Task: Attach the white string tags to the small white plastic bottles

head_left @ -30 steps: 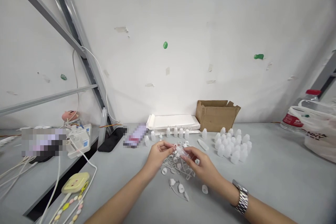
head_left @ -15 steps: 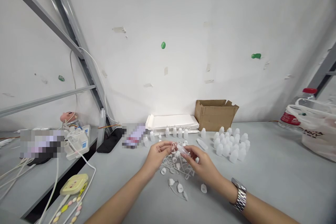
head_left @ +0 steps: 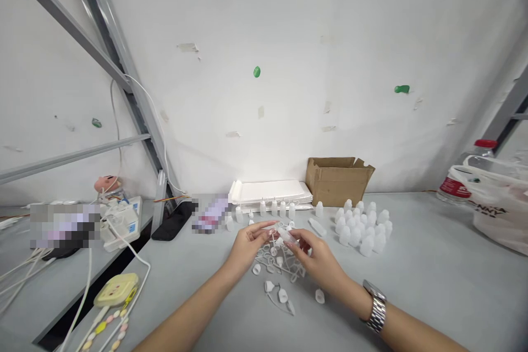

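Observation:
My right hand (head_left: 317, 256) grips a small translucent plastic bottle (head_left: 286, 235) between thumb and fingers, tilted toward my other hand. Thumb and fingertips of my left hand (head_left: 246, 245) pinch a white cap with a looped strap (head_left: 273, 234), right beside the bottle's neck. Whether cap and bottle touch is too small to tell. Under both hands lies a loose pile of white strapped caps (head_left: 272, 261), partly hidden. More caps (head_left: 282, 295) are scattered nearer me. One bottle (head_left: 317, 226) lies on its side beyond my right hand.
Several uncapped bottles (head_left: 363, 228) stand grouped at right. Several capped bottles (head_left: 274, 208) form a row before white flat packs (head_left: 272, 191). Behind stand a cardboard box (head_left: 340, 184) and, far right, a plastic bag (head_left: 501, 214). A phone (head_left: 212, 214) and cables (head_left: 138, 256) are at left.
My left index finger has stretched farther right over the cap, and the looped strap sits slightly lower. The bottle in my right hand has shifted only a little.

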Available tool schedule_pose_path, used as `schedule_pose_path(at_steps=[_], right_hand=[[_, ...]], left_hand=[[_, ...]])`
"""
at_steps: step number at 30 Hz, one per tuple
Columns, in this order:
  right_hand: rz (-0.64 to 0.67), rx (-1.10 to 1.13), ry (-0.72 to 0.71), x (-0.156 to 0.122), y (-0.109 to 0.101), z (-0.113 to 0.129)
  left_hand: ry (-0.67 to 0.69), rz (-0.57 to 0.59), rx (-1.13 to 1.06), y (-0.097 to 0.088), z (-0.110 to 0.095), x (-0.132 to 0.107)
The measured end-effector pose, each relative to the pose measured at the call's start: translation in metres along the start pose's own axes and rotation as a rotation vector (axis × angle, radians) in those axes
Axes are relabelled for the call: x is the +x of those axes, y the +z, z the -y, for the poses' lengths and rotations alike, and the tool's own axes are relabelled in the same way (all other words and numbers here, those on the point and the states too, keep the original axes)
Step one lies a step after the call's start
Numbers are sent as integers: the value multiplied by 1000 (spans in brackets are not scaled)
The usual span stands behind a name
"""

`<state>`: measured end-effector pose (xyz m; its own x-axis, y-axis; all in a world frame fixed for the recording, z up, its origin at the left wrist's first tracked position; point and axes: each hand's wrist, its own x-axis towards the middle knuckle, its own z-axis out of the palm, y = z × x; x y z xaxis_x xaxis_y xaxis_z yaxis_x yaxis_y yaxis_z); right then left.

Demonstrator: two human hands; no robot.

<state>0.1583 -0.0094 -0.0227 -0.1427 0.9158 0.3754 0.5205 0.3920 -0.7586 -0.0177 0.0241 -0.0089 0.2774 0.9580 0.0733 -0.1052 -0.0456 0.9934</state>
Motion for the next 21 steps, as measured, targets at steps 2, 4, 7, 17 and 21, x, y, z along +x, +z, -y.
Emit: schedule_pose_path(at_steps=[2, 4, 7, 17, 21], right_hand=[[9, -4, 4, 0, 1, -2], [15, -5, 8, -1, 2, -3], [23, -7, 10, -1, 2, -2], [35, 35, 16, -1, 2, 1], [78, 60, -10, -5, 2, 6]], left_hand=[[5, 0, -6, 0, 1, 1], [-5, -6, -1, 0, 3, 1], [-20, -28, 6, 0, 5, 3], [-86, -169, -112, 0, -3, 0], [-59, -138, -118, 4, -1, -6]])
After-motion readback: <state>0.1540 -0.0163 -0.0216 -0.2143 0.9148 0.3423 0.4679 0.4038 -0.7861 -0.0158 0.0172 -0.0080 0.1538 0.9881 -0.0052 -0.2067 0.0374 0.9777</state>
